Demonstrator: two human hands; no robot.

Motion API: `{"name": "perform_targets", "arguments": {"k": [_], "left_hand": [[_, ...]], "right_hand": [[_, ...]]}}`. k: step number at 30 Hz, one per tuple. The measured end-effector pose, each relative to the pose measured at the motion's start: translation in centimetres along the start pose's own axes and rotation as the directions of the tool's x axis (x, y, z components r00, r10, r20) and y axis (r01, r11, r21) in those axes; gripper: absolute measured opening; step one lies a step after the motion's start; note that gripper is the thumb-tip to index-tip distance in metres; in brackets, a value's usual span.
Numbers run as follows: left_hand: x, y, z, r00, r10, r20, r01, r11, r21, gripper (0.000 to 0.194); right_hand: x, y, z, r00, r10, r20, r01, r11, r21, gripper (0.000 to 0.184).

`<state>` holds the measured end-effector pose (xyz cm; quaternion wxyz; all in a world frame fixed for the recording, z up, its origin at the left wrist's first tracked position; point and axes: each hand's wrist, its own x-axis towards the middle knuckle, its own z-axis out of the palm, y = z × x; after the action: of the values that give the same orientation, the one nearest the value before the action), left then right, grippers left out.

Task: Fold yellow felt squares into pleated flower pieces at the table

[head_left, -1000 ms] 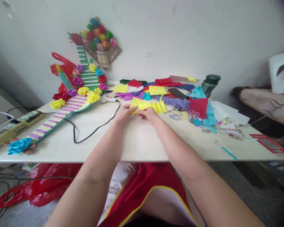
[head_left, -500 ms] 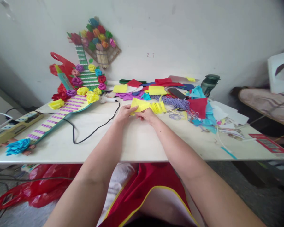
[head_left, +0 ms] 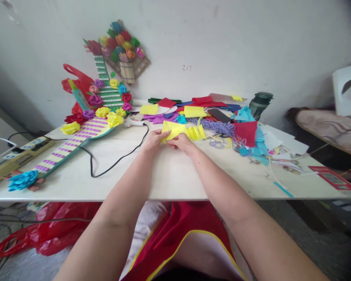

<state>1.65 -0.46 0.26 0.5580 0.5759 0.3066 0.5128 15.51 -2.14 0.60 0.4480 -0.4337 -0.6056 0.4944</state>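
Note:
A sheet of yellow crepe paper (head_left: 173,128) is held between my two hands above the middle of the table. My left hand (head_left: 157,139) pinches its left edge. My right hand (head_left: 181,143) has its fingers closed on the lower right part, and the fingertips are partly hidden. Just beyond my right hand lie several crinkled yellow paper pieces (head_left: 196,133). Farther back, flat yellow sheets (head_left: 194,112) rest on a pile of coloured paper. A bundle of purple yarn (head_left: 218,127) lies to the right of the crinkled pieces.
On the left, a guitar-shaped craft with paper flowers (head_left: 76,142) stretches across the table beside a power strip (head_left: 23,154). A black cord (head_left: 117,162) runs to a white glue gun (head_left: 133,122). Blue paper scraps (head_left: 259,144) and a dark green bottle (head_left: 260,104) are on the right.
Both hands stay almost where they were, still gripping the yellow paper. The whole view has shifted very slightly.

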Motion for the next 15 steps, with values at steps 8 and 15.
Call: {"name": "perform_targets", "arguments": {"k": [8, 15], "left_hand": [[0.3, -0.1, -0.8, 0.996, 0.016, -0.083, -0.018, 1.000, -0.024, 0.032], [0.1, 0.1, -1.0, 0.996, -0.036, -0.077, 0.033, 0.999, -0.042, 0.036]], "right_hand": [[0.2, 0.1, -1.1, 0.998, -0.048, -0.052, 0.049, 0.999, 0.020, 0.037], [0.8, 0.5, -1.6, 0.989, -0.079, -0.128, 0.095, 0.988, 0.119, 0.038]]}}
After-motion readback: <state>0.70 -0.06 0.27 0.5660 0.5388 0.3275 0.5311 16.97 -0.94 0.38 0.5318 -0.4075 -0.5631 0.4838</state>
